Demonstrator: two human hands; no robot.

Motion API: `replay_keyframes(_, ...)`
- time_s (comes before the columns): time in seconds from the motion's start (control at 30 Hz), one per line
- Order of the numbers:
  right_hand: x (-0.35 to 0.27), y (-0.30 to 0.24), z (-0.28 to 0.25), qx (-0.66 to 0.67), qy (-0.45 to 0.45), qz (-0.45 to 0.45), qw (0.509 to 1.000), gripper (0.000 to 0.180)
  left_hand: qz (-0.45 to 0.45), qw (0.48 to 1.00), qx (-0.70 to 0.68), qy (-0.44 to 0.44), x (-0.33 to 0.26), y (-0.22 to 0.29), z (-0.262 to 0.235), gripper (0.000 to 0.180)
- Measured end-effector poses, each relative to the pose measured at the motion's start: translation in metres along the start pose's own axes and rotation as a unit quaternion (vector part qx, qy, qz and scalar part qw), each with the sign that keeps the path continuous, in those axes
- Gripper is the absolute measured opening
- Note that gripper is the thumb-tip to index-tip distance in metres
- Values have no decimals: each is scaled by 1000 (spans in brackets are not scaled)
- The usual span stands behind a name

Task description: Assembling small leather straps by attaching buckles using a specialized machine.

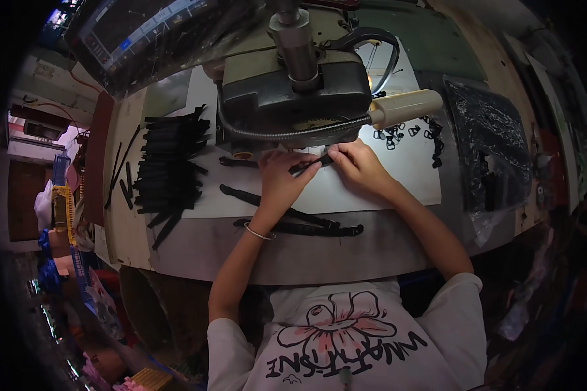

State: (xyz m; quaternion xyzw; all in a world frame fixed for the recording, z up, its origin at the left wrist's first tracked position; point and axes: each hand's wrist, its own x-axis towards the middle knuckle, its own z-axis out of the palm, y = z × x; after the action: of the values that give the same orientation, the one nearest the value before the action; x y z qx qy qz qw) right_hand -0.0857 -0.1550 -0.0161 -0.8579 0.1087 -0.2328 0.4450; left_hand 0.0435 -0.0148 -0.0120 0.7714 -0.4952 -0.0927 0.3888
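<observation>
Presently, we find both hands at work beneath the sewing machine head [293, 94], over the middle of the bench [205, 242]. We record the left hand [282, 180] with its fingers closed on a short black strap [325, 159], and the right hand [360, 163] with its fingers pinched on the right end of the same piece. We cannot make out the needle or how the strap lies against it, since the machine head and hands cover that spot. A pale bracelet [259, 232] circles the left wrist.

We note a white sheet [398, 189] under the work. Another black strap [237, 162] lies just left of the left hand, and two longer straps [284, 208] lie between that hand and the near edge of the bench, partly behind the left forearm. Toward the left edge we observe a thick pile of black strips [169, 159], with several loose strips [117, 168] beside it. Toward the right edge, we list scattered black buckles [391, 135] on the sheet and, farther right, a clear plastic bag [496, 143].
</observation>
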Motion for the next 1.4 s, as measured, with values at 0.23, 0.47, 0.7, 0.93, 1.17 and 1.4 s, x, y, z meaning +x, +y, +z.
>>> replay_keyframes(0.23, -22, -7, 2, -104, -18, -135, 985, 9, 75, 994, 69, -29, -18, -12, -25, 16)
replay_keyframes(0.47, -41, -29, 0, -108, -106, -189, 970, 19, 72, 997, 35, 21, -69, -26, -46, 15)
replay_keyframes(0.7, -47, -49, -2, -123, -107, -118, 979, 33, -98, 973, 71, 194, -105, -56, -104, 16)
replay_keyframes(0.93, -55, -47, 36, -181, -190, -188, 946, 44, -169, 935, 264, 164, -148, -136, -175, 24)
replay_keyframes(1.17, -62, -45, 27, -167, -162, -196, 953, 38, -115, 959, 249, 71, -144, -125, -177, 18)
replay_keyframes(1.4, -56, 0, -46, -199, 113, -52, 972, 9, -256, 962, 86, 47, -140, -106, -192, 15)
